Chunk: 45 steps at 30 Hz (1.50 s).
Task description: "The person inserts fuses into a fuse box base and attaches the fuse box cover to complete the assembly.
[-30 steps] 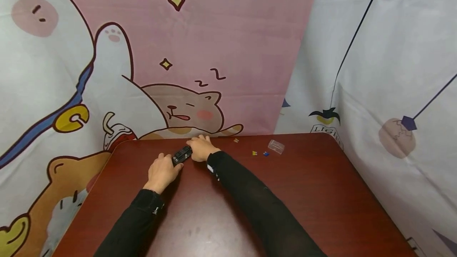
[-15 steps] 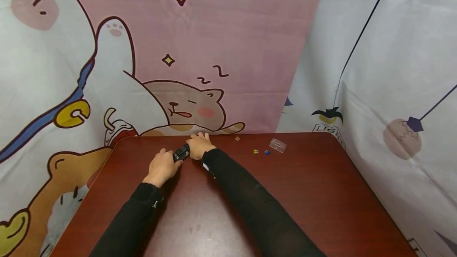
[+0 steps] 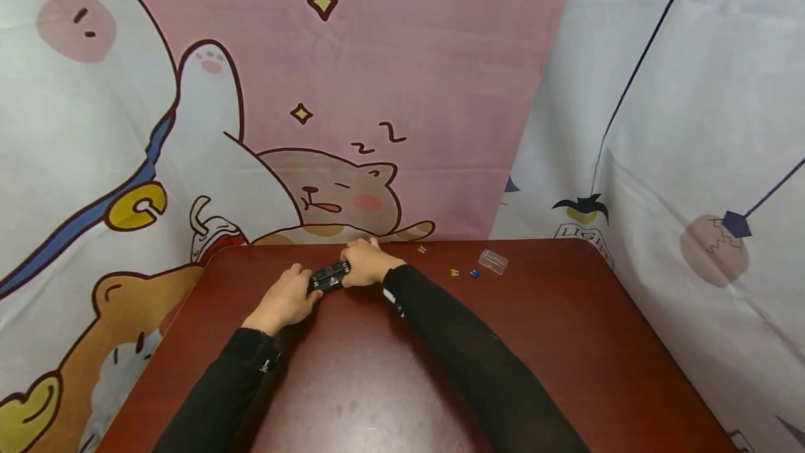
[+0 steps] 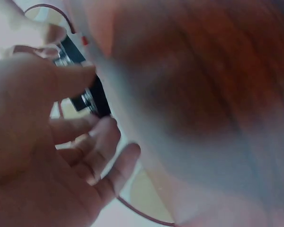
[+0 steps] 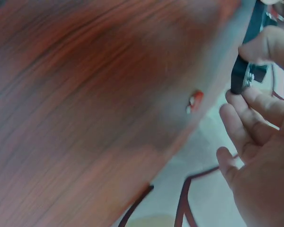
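Note:
Both hands hold a black fuse block with metal terminals, near the table's back edge. My left hand pinches its left end between thumb and fingers. At the right end, my right hand grips it the same way; the right wrist view shows the thumb on the near side of the block and fingertips at its lower end. In the left wrist view the left hand covers part of the block. Its ends are hidden under the fingers in the head view.
To the right lie small blade fuses: an orange-brown one, a yellow one and a blue one. A clear plastic box sits beyond them. A cartoon-printed cloth hangs behind the reddish-brown table.
The fuse block has turned from a steep slant to a flatter one, both hands still holding it. My right hand has shifted slightly right. The small fuses and clear box stay put.

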Motion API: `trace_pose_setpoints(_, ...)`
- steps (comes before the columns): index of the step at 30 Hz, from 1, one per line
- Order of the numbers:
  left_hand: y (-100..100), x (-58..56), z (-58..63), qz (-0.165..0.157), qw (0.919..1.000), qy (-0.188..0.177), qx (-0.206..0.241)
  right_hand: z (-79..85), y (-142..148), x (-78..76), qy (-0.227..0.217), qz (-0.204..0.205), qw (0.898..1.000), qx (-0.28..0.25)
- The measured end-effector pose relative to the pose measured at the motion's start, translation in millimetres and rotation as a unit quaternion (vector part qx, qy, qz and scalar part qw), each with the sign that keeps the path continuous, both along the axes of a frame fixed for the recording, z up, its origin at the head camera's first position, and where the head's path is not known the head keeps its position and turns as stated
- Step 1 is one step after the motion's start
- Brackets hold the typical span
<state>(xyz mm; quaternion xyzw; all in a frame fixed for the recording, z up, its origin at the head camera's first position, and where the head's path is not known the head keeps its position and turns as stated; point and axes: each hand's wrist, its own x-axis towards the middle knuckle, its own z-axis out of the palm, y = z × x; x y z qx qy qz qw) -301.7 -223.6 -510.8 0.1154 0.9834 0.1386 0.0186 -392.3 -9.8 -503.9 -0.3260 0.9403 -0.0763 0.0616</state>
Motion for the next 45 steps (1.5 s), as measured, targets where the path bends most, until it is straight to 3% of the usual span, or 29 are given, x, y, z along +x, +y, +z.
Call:
trace_pose_setpoints(6,14,11.3,5.5,-0.056,0.9972,0.049,0.007,10.6,43,19.3,-0.007,0.019,0.999,-0.043)
trace_pose_setpoints(12,44,21.6,16.7,-0.113,0.9898,0.086,0.017,24.8,93,40.9,-0.011,0.020,0.998,-0.059)
trace_pose_setpoints(17,76,27.3,26.5,-0.144,0.9862,0.081,0.013,30.0,131,56.6,-0.020,0.019,0.998,-0.065)
trace_pose_setpoints(21,96,33.3,20.3,-0.163,0.9856,0.044,0.009,18.0,155,72.5,-0.045,0.011,0.997,-0.061)
trace_pose_setpoints(28,117,44.5,6.1,-0.182,0.9833,-0.005,0.001,-1.3,179,98.1,-0.084,-0.006,0.994,-0.069)
trace_pose_setpoints(34,129,48.2,2.3,-0.182,0.9834,0.000,-0.006,-3.2,184,110.2,-0.071,-0.026,0.995,-0.059)
trace_pose_setpoints(45,130,54.2,-3.0,-0.174,0.9847,0.007,0.007,-5.8,180,118.2,-0.091,-0.046,0.994,-0.037)
